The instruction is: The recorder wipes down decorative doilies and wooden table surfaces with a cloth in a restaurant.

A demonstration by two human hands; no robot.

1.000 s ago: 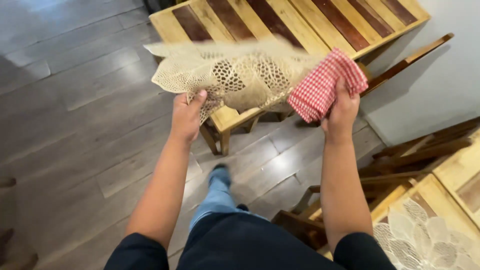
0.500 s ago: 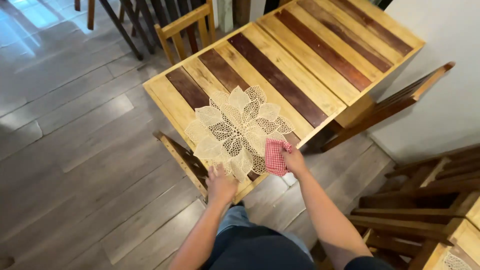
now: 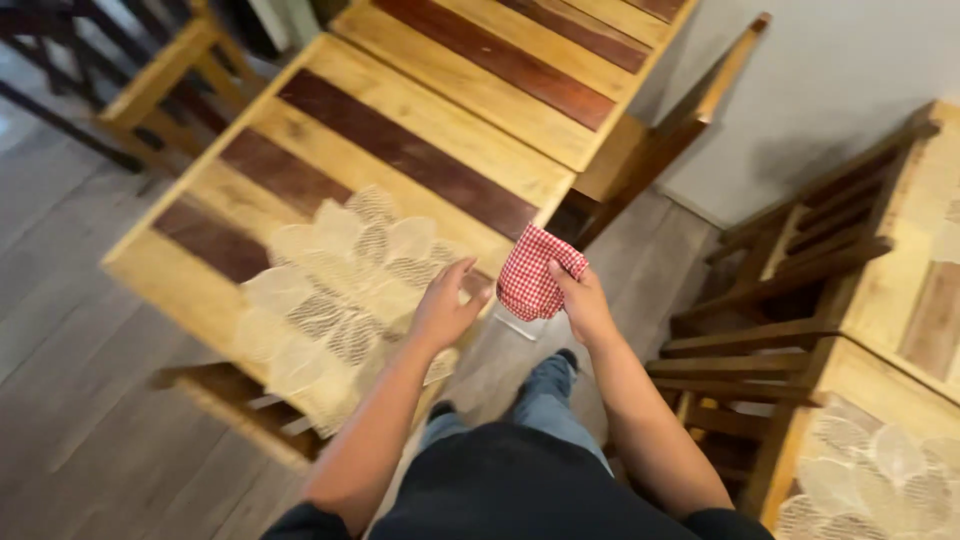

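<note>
Item: checked cloth [image 3: 530,275], red and white, bunched. Your right hand [image 3: 583,305] held it just off the worktop [image 3: 420,110] edge, fingers closed around its right side. You would have judged it light, soft and limp, not fragile; a pinch on any gathered fold would have served.

Item: lace mat [image 3: 335,295], cream, openwork. It lay flat on the worktop's near corner, at nine o'clock from the cloth, its edge hanging over the rim. You would have judged it thin, floppy and easily snagged, best lifted by two edges. Your left hand [image 3: 445,308] rested open on its right edge, gripping nothing.

Change: half a second earlier the right hand pressed the cloth beside the mat; here it had lifted clear to three o'clock.
</note>
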